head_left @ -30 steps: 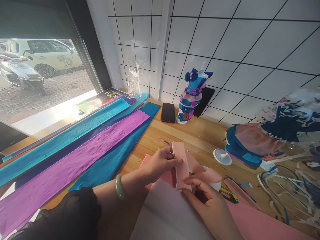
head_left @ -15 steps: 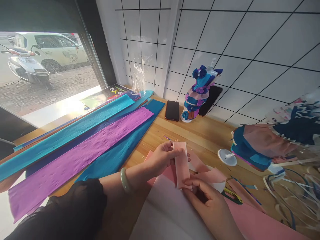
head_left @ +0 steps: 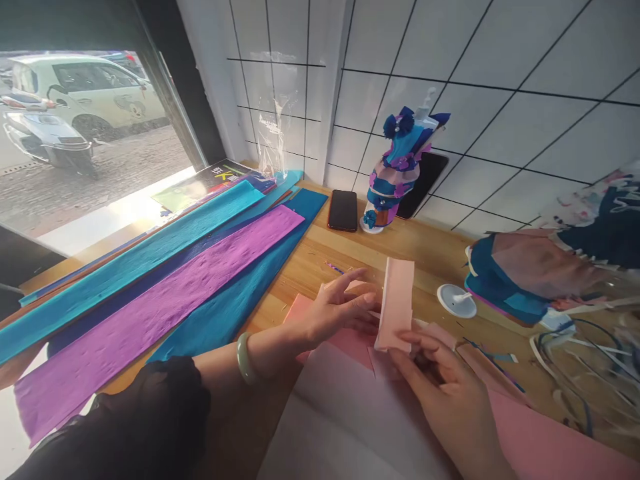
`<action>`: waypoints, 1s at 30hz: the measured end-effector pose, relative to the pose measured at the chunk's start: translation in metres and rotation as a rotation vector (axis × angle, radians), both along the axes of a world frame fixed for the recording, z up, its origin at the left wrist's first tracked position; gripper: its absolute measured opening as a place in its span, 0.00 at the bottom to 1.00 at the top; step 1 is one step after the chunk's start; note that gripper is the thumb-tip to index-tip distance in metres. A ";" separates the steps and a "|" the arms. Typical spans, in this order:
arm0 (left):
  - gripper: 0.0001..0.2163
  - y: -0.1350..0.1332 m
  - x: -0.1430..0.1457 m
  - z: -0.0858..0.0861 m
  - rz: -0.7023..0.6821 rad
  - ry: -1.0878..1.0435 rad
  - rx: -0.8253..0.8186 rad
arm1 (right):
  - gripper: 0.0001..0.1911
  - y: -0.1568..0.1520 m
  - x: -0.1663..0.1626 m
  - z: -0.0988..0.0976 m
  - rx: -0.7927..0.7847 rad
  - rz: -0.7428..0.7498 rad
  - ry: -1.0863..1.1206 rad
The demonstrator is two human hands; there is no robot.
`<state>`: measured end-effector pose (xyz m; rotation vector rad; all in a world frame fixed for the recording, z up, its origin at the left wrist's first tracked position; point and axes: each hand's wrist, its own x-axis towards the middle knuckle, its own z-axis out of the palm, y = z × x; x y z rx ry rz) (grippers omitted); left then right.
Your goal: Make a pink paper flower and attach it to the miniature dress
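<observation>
Folded pink paper (head_left: 398, 293) upright above the table (head_left: 350, 247), lower end in the right hand (head_left: 443, 377).
Right thumb and fingers pinch it; the left hand (head_left: 337, 308), fingers parted, is just beside. Farther, white lettering on dark cloth (head_left: 616, 227) is too blurred to read. Beyond, near the window frame (head_left: 187, 87), a printed cover (head_left: 225, 175) shows a yellow K.

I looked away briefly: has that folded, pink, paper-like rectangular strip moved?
Yes: the folded pink strip has shifted rightward, closer to the white round disc.

A phone (head_left: 343, 211) lies near the tiled wall (head_left: 465, 47).
</observation>
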<state>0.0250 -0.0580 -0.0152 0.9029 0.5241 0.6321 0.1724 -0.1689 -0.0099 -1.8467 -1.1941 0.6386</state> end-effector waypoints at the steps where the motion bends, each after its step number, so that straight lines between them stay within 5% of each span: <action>1: 0.33 -0.003 0.000 0.001 -0.037 0.005 0.061 | 0.15 0.001 0.001 0.001 0.018 -0.025 0.003; 5: 0.34 -0.011 0.000 0.003 -0.157 0.027 0.313 | 0.16 0.003 0.003 0.005 0.041 -0.048 0.102; 9: 0.15 -0.016 0.005 0.002 -0.223 0.142 0.466 | 0.17 0.004 0.003 0.003 0.029 -0.036 0.194; 24: 0.10 -0.014 0.009 -0.002 -0.153 0.302 0.585 | 0.13 0.002 0.002 0.000 0.077 -0.046 0.135; 30: 0.10 -0.010 0.008 -0.002 -0.156 0.283 0.516 | 0.14 0.002 0.004 -0.002 0.071 -0.045 0.178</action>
